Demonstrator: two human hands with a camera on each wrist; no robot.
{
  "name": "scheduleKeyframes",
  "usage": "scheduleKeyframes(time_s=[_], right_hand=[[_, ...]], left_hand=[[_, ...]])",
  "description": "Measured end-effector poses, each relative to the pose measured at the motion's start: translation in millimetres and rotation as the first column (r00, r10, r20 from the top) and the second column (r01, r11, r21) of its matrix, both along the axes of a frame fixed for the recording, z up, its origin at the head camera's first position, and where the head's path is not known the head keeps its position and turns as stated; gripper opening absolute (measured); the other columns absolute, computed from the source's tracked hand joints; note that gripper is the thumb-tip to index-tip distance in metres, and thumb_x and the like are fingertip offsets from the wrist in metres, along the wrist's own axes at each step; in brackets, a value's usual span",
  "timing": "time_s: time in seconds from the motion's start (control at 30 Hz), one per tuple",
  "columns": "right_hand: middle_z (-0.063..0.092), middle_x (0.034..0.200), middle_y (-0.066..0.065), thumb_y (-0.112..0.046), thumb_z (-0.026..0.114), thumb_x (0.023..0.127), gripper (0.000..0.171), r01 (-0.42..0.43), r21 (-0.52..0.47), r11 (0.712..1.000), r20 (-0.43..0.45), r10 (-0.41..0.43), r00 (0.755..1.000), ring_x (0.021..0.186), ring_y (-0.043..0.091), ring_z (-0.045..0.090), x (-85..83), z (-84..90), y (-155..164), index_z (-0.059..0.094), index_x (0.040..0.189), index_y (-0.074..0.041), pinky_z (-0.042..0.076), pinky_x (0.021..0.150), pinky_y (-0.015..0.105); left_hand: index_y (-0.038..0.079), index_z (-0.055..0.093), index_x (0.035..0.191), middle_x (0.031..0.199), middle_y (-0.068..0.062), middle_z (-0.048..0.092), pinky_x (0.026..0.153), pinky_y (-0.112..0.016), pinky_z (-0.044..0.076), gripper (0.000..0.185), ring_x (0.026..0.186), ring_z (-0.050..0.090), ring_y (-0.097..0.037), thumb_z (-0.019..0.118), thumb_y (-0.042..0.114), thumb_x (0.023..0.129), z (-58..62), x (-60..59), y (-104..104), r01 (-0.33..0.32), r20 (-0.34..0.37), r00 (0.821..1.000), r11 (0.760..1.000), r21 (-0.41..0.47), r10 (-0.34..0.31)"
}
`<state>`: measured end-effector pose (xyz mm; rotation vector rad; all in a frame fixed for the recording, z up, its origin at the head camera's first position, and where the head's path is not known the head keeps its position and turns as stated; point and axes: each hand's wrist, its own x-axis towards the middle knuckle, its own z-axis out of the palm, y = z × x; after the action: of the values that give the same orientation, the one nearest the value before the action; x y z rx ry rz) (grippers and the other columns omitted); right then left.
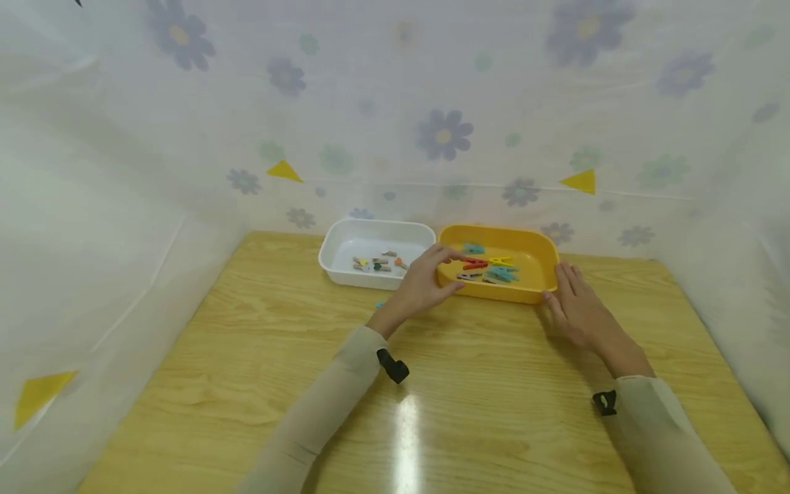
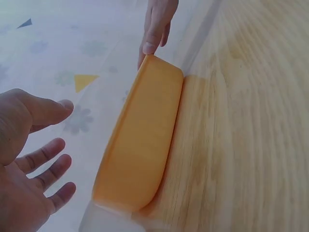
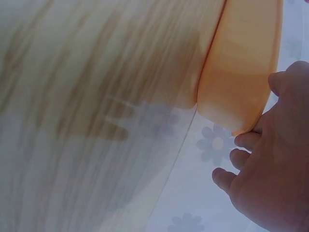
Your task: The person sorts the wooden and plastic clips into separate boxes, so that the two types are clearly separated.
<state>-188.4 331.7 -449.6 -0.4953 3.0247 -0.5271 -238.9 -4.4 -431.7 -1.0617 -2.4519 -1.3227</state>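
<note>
Yellow tray (image 1: 538, 269) sits at the far middle of the wooden table (image 1: 247, 357), just right of a white tray (image 1: 345, 237); the two trays stand side by side, touching or very nearly so. Inside the yellow tray lie several small clothespins (image 1: 490, 269) in blue, red, yellow and a pale colour, scattered loosely on its floor. The white tray holds a few more pegs (image 1: 375, 263), greyish with spots of orange, yellow and green.

The left hand (image 1: 426, 278) hovers over the near-left corner of the yellow tray, fingers relaxed and slightly spread, reaching above the rim toward the pins; the left wrist view shows the palm open with fingers apart, holding nothing. Whether a fingertip touches the rim is hard to tell from the head view.

The right hand (image 1: 577, 309) lies at the tray's right end, fingers straight and close together, the fingertips against its outer wall. In the right wrist view, which is blurred, the fingers seem to rest along the tray's edge.

A small blue item (image 1: 380, 304), probably another pin, lies on the table near the left wrist. Flowered plastic sheeting (image 1: 444, 134) with yellow triangles walls in the table.
</note>
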Motion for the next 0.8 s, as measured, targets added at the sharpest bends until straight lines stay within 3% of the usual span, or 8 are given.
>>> scheduleKeyframes(time_s=[0.1,0.27,0.53,0.8], right_hand=[[-0.003,0.165,0.034,-0.036,0.028,0.114,0.071,-0.001,-0.007,1.000,-0.007,0.001,1.000,0.153,0.049,-0.004,0.1,-0.6,0.5,0.002,0.158,0.013,0.003,0.123,0.059],[-0.002,0.165,0.035,-0.036,0.028,0.114,0.071,-0.005,-0.011,1.000,-0.011,0.005,1.000,0.153,0.050,-0.003,0.5,-1.2,0.8,0.002,0.158,0.013,0.003,0.123,0.060],[-0.004,0.166,0.033,-0.038,0.026,0.114,0.071,-0.007,-0.008,1.000,-0.012,0.007,1.000,0.153,0.049,-0.004,-0.5,-2.1,2.0,0.000,0.159,0.012,0.003,0.123,0.060],[-0.003,0.166,0.033,-0.039,0.026,0.114,0.072,0.000,-0.003,1.000,-0.012,0.000,1.000,0.153,0.049,-0.004,-1.2,-2.4,2.3,0.001,0.159,0.012,0.006,0.122,0.063]], left_hand=[[0.006,0.067,0.126,0.120,-0.009,0.065,0.091,-0.051,0.052,0.037,0.106,0.060,-0.027,0.080,0.010,0.091,-0.9,6.6,-8.8,-0.015,-0.020,1.000,0.999,0.050,0.016],[0.008,0.070,0.119,0.115,-0.007,0.068,0.088,-0.053,0.053,0.030,0.103,0.063,-0.027,0.080,0.007,0.090,-5.9,16.9,-25.5,-0.067,0.014,0.998,0.991,0.113,0.066],[0.006,0.071,0.117,0.117,-0.005,0.070,0.091,-0.054,0.055,0.030,0.106,0.063,-0.023,0.081,0.006,0.089,-13.2,30.5,-53.8,-0.137,0.069,0.989,0.983,0.122,0.129],[0.005,0.069,0.120,0.120,-0.007,0.068,0.093,-0.060,0.052,0.032,0.110,0.063,-0.032,0.080,0.003,0.089,-29.9,37.1,-80.2,-0.164,0.120,0.982,0.977,0.138,0.148]])
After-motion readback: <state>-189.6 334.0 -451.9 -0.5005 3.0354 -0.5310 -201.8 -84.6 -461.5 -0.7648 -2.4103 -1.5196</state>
